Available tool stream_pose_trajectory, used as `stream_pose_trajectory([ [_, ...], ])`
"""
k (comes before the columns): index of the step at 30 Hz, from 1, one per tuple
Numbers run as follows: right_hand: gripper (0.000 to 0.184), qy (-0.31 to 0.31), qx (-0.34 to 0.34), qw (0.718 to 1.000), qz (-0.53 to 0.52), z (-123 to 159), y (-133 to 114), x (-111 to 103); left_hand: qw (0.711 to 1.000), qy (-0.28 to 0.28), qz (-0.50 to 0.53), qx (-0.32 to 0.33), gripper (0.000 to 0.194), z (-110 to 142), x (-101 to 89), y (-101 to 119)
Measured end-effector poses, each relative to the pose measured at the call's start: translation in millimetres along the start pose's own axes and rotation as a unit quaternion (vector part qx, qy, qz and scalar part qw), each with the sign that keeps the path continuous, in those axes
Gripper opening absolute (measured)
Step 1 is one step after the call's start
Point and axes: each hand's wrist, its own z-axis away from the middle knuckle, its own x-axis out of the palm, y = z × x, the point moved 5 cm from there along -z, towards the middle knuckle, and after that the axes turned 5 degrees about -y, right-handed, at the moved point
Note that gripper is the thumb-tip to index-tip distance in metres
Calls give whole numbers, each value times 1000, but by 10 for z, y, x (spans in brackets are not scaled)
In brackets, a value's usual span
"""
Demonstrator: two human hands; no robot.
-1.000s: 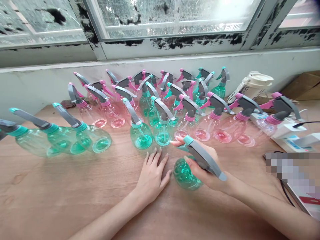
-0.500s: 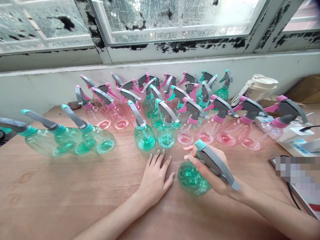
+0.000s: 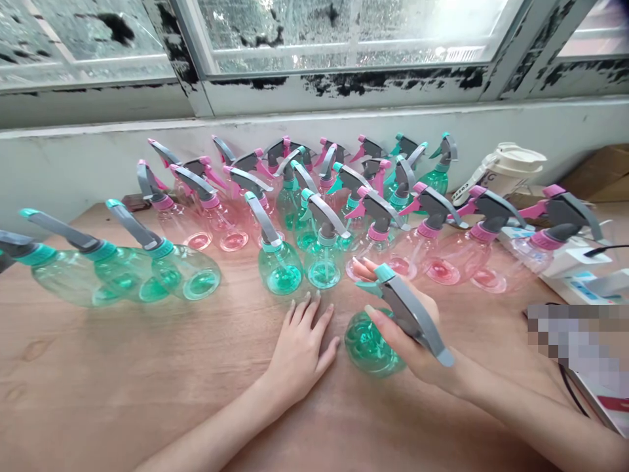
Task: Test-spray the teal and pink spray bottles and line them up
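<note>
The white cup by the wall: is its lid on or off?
On: the pale lid covers the top of the white cup, and no open mouth shows.

Both our left hand (image 3: 296,347) and our right hand (image 3: 413,351) are bare, with slim, tapering fingers (image 3: 323,321). On our left hand the nails (image 3: 331,307) reach past the fingertips and narrow towards their ends; on our right, the thumbnail (image 3: 369,309) is long too, though the other nails there are partly hidden or small, and seem similar. Our wrists (image 3: 265,388) are narrow, and our left forearm (image 3: 216,426) and right forearm (image 3: 521,410) are slender, smooth and uncovered right out to the picture's edges.
</note>
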Motion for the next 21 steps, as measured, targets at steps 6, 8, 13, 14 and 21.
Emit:
stream_pose_trajectory([
  [6, 41, -17, 0, 1000, -2, -2, -41, -8, 1000, 0, 2, 0, 47, 4, 11, -3],
  [8, 37, -21, -4, 1000, -4, -25, -72, -21, 1000, -1, 2, -1, 47, 7, 16, -6],
  [13, 12, -21, -17, 1000, -1, -93, -135, -48, 1000, -1, 9, -1, 47, 8, 15, -6],
  [14, 8, -18, -16, 1000, -1, -100, -138, -52, 1000, 0, 12, 1, 47, 9, 13, -5],
  [21, 3, -16, -37, 999, 15, -109, -144, -68, 1000, 8, 12, -5, 47, 13, 5, 4],
])
